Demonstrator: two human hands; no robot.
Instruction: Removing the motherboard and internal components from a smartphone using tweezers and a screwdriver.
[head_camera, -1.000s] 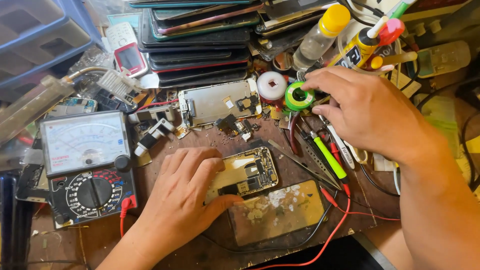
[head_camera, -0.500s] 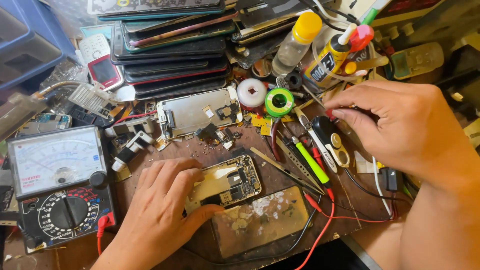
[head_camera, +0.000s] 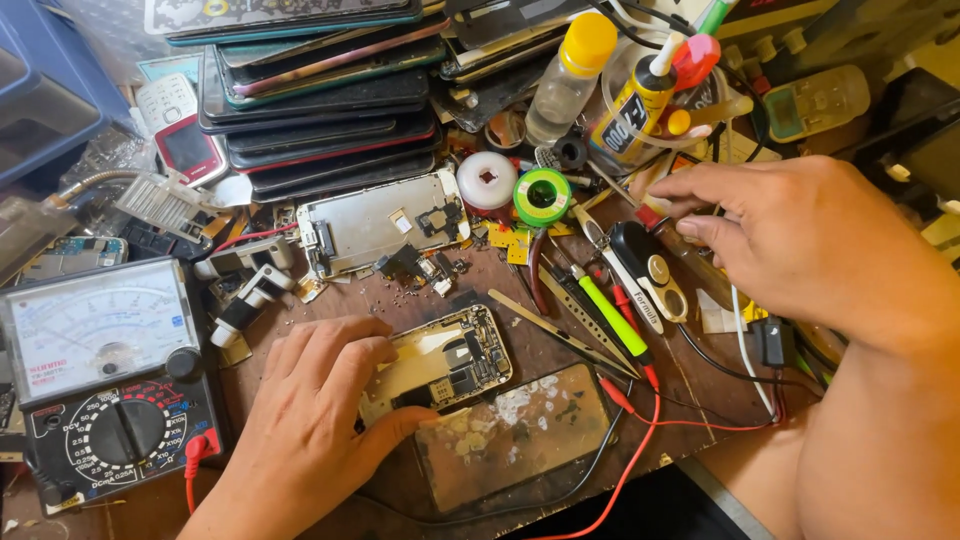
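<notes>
Head view. Left hand (head_camera: 310, 420) lay flat, fingers spread, pinning opened phone (head_camera: 440, 362) at bench centre; nothing gripped. Right hand (head_camera: 800, 240) hovered with fingers loosely curled over tool cluster (head_camera: 620, 290); no grasp confirmed. Phone judged light, stiff, fragile: exposed board, so best held by frame edges. Detached screen (head_camera: 515, 432) just beside it. Wooden bench (head_camera: 520, 285) crowded: analogue multimeter (head_camera: 100, 380) left, stacked phones (head_camera: 320, 110) behind. Little free room.

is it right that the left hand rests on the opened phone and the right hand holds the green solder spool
Not quite. In the head view the left hand does rest on the opened phone, but the right hand reaches among the tools; the green solder spool lies untouched.
</notes>
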